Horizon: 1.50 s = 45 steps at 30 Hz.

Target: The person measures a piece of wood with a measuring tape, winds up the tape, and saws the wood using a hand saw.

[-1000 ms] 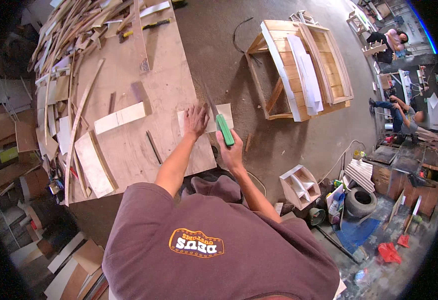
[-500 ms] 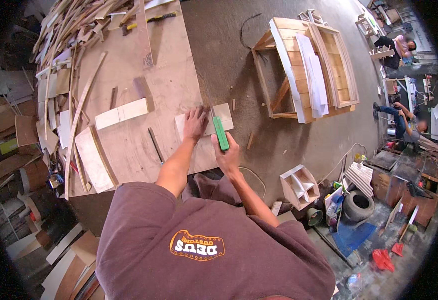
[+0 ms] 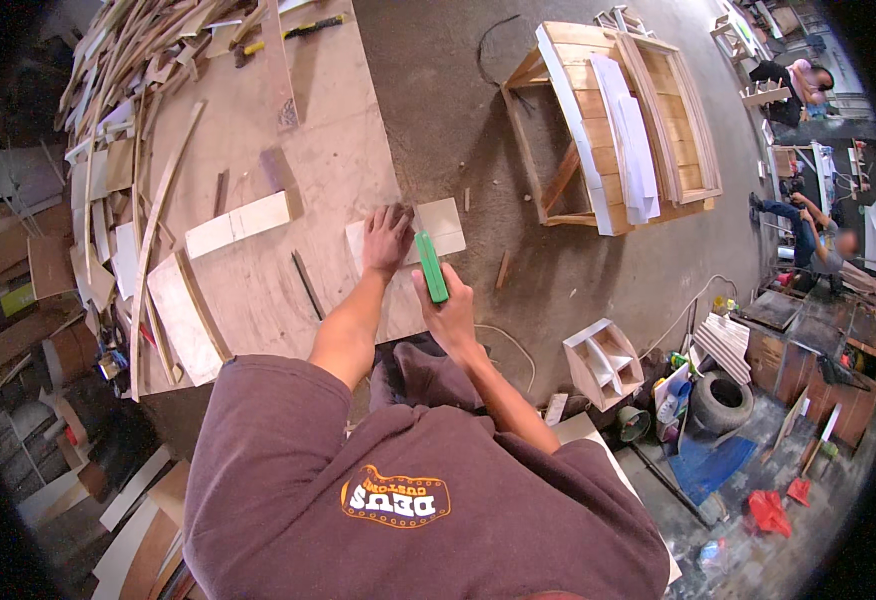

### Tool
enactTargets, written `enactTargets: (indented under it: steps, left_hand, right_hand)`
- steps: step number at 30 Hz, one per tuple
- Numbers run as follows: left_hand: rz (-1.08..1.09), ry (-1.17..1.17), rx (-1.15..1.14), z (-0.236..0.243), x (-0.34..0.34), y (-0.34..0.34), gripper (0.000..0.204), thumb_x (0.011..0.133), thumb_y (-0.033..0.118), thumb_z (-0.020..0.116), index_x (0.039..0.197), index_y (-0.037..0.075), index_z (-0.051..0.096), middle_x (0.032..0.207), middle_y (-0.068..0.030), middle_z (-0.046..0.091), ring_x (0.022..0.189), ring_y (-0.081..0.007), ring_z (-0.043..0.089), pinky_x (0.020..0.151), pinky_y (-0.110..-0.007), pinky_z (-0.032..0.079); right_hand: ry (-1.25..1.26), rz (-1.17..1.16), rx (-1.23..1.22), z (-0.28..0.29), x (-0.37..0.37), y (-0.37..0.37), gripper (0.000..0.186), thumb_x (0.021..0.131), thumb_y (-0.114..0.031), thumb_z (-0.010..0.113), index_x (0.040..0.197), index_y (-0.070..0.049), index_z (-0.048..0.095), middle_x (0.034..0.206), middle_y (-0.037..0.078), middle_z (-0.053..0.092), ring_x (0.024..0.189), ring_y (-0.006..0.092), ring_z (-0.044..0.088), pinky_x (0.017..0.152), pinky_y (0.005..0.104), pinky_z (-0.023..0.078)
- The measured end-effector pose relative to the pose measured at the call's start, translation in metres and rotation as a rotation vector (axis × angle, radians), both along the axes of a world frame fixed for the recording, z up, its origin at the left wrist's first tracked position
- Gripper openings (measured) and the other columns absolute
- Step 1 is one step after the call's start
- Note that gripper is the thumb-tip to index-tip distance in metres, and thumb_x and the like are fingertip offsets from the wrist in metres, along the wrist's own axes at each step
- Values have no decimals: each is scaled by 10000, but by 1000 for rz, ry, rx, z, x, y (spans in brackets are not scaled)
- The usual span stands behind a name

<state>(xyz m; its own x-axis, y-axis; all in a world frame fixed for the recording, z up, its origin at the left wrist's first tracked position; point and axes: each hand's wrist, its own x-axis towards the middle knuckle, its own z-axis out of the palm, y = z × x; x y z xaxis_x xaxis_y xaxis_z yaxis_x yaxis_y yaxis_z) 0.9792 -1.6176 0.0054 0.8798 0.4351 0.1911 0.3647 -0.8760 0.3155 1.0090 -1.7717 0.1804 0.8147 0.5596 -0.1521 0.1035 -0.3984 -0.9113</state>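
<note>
Right grip [image 3: 448,308] clamped on green-handled handsaw [image 3: 431,268]; pale board [image 3: 441,228] just ahead, long axis crosswise; left grip [image 3: 388,242] nearer, unclenched atop it

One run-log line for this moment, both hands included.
left hand: resting on pale board; right hand: gripping green-handled tool; pale board: on table, overhanging its edge
</note>
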Motion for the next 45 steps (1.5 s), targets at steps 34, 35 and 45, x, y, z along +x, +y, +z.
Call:
enactTargets:
  steps: [34,35,45]
  left_hand:
    - [-40,61,-14,0,10,-2,310,817,228,629,1124,184,632,1267,-110,545,1204,-293,475,1022,-433,358]
    - [-35,65,-11,-1,5,0,310,817,228,629,1124,184,632,1267,-110,545,1204,-293,475,1022,-433,358]
    - [-5,-8,-6,0,6,0,353,842,260,633,1191,206,618,1230,-105,555,1153,-282,502,983,-432,379]
  right_hand:
    - [-93,-90,10,-20,1,20,289,936,-253,640,842,0,538,605,194,505,489,235,501,503,380,415]
    - [-89,-86,13,-13,-3,20,289,936,-253,640,842,0,538,605,194,505,489,235,501,503,380,415]
    - [-9,-113,77,-6,-1,21,321,927,-273,656,834,10,537,592,153,465,540,149,400,507,356,392]
